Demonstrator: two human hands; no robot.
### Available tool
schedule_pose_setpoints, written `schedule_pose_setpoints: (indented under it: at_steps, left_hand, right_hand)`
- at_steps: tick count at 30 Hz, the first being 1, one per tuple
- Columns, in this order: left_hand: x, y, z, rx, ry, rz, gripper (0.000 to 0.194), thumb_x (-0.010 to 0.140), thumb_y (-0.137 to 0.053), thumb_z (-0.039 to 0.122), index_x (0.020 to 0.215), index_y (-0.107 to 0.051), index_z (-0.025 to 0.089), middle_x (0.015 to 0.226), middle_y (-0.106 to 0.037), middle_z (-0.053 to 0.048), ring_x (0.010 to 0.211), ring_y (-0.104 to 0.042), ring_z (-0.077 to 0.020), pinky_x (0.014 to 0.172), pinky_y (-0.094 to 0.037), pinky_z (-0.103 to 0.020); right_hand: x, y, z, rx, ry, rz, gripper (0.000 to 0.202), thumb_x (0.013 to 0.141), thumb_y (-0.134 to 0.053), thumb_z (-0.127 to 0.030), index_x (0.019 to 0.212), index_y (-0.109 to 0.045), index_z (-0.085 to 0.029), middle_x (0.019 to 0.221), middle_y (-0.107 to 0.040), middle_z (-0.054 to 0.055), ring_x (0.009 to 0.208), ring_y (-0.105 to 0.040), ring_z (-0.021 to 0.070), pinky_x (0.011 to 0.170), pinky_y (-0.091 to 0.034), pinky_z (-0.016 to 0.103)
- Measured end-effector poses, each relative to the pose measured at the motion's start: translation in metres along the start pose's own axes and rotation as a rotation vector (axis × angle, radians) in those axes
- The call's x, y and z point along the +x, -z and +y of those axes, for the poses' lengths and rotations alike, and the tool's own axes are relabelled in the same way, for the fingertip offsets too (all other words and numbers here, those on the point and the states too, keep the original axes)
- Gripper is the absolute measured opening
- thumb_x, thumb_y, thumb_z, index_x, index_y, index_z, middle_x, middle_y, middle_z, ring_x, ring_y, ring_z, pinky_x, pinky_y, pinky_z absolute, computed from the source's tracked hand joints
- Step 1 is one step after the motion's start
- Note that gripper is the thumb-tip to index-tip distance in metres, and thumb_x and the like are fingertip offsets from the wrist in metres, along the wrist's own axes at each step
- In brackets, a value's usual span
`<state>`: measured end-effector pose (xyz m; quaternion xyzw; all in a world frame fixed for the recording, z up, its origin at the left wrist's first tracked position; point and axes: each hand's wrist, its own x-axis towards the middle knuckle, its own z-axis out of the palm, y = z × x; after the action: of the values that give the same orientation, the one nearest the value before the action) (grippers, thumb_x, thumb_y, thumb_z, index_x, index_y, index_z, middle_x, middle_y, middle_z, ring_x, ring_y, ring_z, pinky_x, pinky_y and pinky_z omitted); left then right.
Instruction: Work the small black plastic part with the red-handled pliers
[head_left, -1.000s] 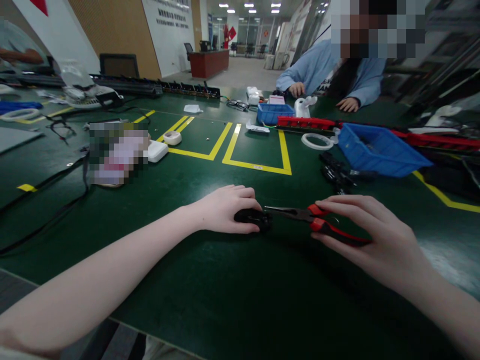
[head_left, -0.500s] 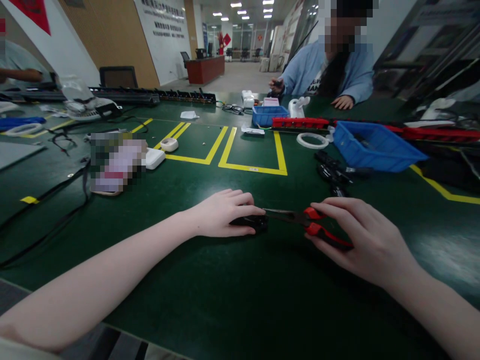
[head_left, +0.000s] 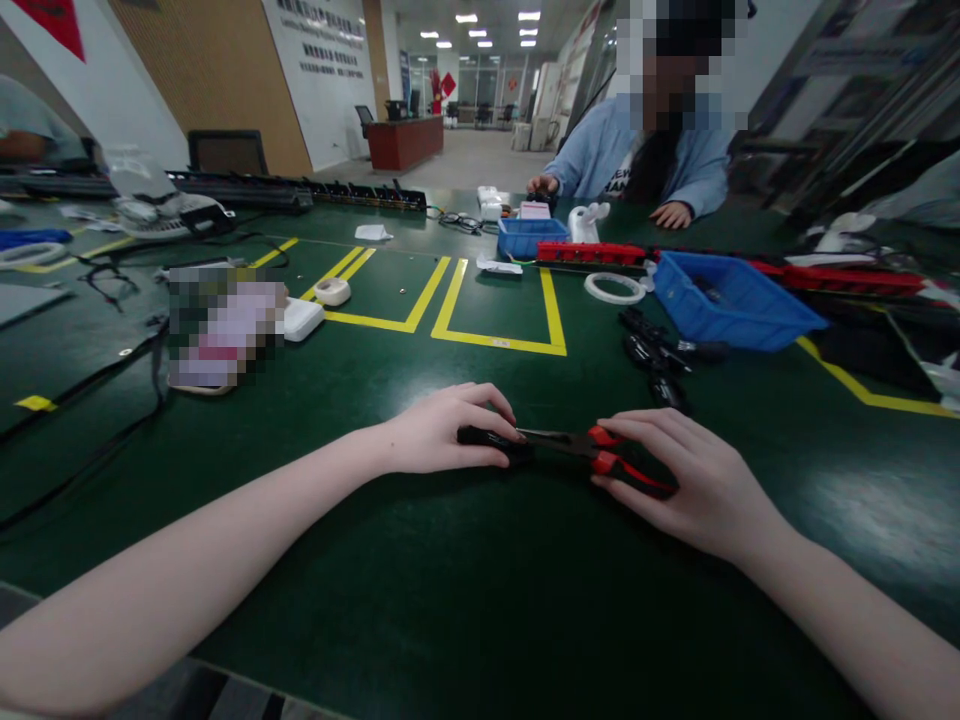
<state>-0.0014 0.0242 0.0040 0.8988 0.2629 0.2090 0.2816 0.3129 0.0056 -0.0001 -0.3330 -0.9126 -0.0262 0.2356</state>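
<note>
My left hand is closed around a small black part low over the green table; its exact kind is partly hidden by my fingers. My right hand grips long-nose pliers with red and black handles. The jaws of the pliers point left and reach the black part by my left fingertips. Whether the jaws clamp it, I cannot tell. Several black parts lie in a cluster beyond my right hand.
A blue bin stands at right, beside a white ring. Yellow tape marks boxes on the table. At left lie a blurred phone, a tape roll and black straps. Another person sits across.
The view has shifted slightly. My right hand and the pliers have moved a little left. My left hand keeps its grip on the black part. The person opposite has lowered one hand.
</note>
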Motion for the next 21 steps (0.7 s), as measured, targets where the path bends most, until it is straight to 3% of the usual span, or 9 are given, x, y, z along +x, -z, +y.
schedule_pose_setpoints:
  at_steps: [21]
  left_hand:
    - [0.0007,0.0051,-0.0060,-0.105,0.080,-0.011,0.025,0.089,-0.068,0.030,0.114,-0.070,0.023,0.115,-0.062,-0.005,0.107,-0.058,-0.0217,0.092,-0.044,-0.036]
  right_hand:
    - [-0.0021,-0.0017,0.0050,-0.019,0.049,0.022,0.041,0.086,-0.064,-0.032,0.126,-0.057,-0.026,0.110,-0.067,0.010,0.092,-0.068,0.0296,0.074,-0.059,0.046]
